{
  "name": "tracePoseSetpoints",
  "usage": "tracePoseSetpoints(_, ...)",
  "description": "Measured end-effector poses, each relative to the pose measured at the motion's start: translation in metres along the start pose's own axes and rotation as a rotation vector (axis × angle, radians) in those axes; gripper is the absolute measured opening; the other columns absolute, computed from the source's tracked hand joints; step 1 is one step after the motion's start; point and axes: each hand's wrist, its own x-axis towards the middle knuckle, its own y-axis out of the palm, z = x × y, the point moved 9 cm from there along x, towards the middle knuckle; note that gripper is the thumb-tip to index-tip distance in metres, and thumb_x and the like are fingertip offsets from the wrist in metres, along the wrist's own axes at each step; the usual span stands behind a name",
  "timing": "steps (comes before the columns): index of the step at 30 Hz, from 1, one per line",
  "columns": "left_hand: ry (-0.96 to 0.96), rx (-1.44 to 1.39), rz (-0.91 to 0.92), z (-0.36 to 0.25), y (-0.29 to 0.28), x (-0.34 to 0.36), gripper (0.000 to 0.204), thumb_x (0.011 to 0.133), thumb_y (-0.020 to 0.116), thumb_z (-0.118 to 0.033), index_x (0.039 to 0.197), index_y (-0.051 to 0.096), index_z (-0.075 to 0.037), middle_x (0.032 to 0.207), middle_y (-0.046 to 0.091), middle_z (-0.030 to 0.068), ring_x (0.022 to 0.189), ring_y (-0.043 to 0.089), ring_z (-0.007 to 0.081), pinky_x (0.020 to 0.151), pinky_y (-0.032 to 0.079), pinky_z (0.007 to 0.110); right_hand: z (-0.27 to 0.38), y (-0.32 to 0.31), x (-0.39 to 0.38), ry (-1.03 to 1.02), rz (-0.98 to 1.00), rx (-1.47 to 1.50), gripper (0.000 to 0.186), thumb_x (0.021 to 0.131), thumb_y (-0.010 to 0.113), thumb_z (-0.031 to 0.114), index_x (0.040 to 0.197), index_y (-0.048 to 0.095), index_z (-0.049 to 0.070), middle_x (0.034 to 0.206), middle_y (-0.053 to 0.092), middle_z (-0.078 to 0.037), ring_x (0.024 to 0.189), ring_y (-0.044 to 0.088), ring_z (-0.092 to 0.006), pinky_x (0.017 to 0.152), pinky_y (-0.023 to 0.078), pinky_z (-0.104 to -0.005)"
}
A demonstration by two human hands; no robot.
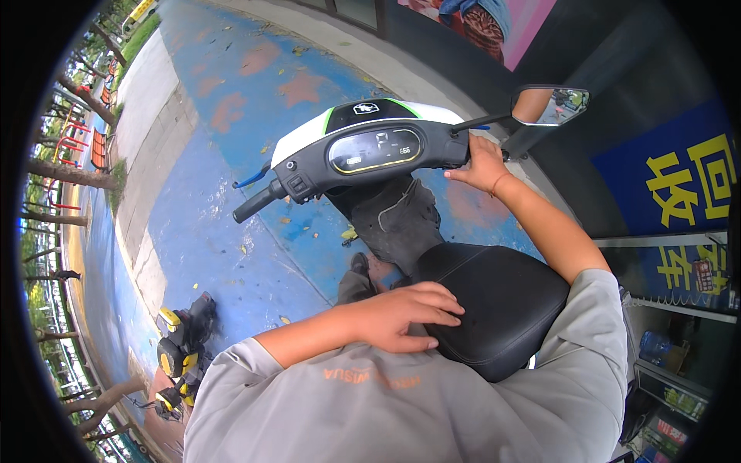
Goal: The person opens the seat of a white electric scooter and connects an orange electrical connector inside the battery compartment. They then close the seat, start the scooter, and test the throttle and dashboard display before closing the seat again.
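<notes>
A white, black and green electric scooter [297, 139] stands in front of me. Around its right handlebar end, below the mirror stalk, my right hand [485, 166] is closed on the grip, with the thumb toward me. My left hand [405, 315] lies across my front with fingers stretched out, the tips at the left edge of the black seat [502, 297]. The oval display [376, 151] between the handlebars is lit. Nothing holds the left grip [258, 202], beside a blue brake lever [251, 180]. A mirror [551, 106] rises on the right.
A dark shop wall with a blue sign [656, 185] runs close along the right, with shelves [679, 386] below. A yellow and black vehicle part [176, 351] is at the lower left. Blue painted pavement [201, 231], trees and red benches [99, 149] lie leftward.
</notes>
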Motion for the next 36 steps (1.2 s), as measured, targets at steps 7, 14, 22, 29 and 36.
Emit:
tracePoseSetpoints(7, -0.308, 0.949, -0.684, 0.005, -0.196, -0.087, 0.041, 0.09, 0.084, -0.01, 0.129, 0.074, -0.003, 0.14, 0.07, 0.0178, 0.133, 0.064, 0.0418, 0.115, 0.05, 0.051, -0.017, 0.003, -0.006, -0.032, -0.057, 0.014, 0.113, 0.075, 0.098, 0.056, 0.162, 0.048, 0.003, 0.147, 0.064, -0.023, 0.142, 0.057, -0.0441, 0.125, 0.038, -0.0529)
tracePoseSetpoints(14, -0.806, 1.203, -0.541, 0.055, -0.309, -0.21, 0.095, 0.092, 0.083, -0.061, 0.163, 0.054, -0.005, 0.154, 0.06, 0.027, 0.141, 0.057, 0.05, 0.12, 0.047, 0.057, -0.005, 0.007, 0.0, -0.092, -0.092, -0.024, 0.11, 0.078, 0.098, 0.049, 0.161, 0.045, 0.0, 0.144, 0.063, -0.025, 0.137, 0.058, -0.0474, 0.12, 0.042, -0.0549)
tracePoseSetpoints(22, -0.861, 1.216, -0.432, 0.055, -0.287, -0.188, 0.107, 0.071, 0.099, -0.051, 0.158, 0.056, -0.008, 0.16, 0.057, 0.022, 0.146, 0.054, 0.0469, 0.121, 0.047, 0.056, -0.017, 0.002, -0.002, -0.163, -0.06, 0.006, 0.109, 0.077, 0.099, 0.042, 0.16, 0.044, -0.002, 0.143, 0.061, -0.026, 0.138, 0.056, -0.0483, 0.12, 0.042, -0.0555)
tracePoseSetpoints(29, -0.907, 1.28, -0.432, 0.064, -0.282, -0.197, 0.088, 0.067, 0.103, -0.041, 0.14, 0.067, -0.005, 0.159, 0.057, 0.0231, 0.145, 0.055, 0.0456, 0.119, 0.049, 0.055, -0.014, 0.003, 0.007, -0.211, -0.093, 0.016, 0.103, 0.075, 0.101, 0.035, 0.156, 0.047, 0.002, 0.131, 0.064, -0.021, 0.133, 0.059, -0.0452, 0.117, 0.042, -0.0544)
tracePoseSetpoints(36, -1.053, 1.278, -0.426, 0.063, -0.281, -0.178, 0.091, 0.064, 0.103, -0.048, 0.134, 0.072, 0.0, 0.157, 0.06, 0.0262, 0.142, 0.058, 0.0489, 0.119, 0.049, 0.055, -0.017, 0.003, 0.007, -0.203, -0.1, 0.021, 0.104, 0.074, 0.101, 0.035, 0.156, 0.047, 0.003, 0.131, 0.064, -0.021, 0.132, 0.059, -0.0448, 0.117, 0.042, -0.0545)
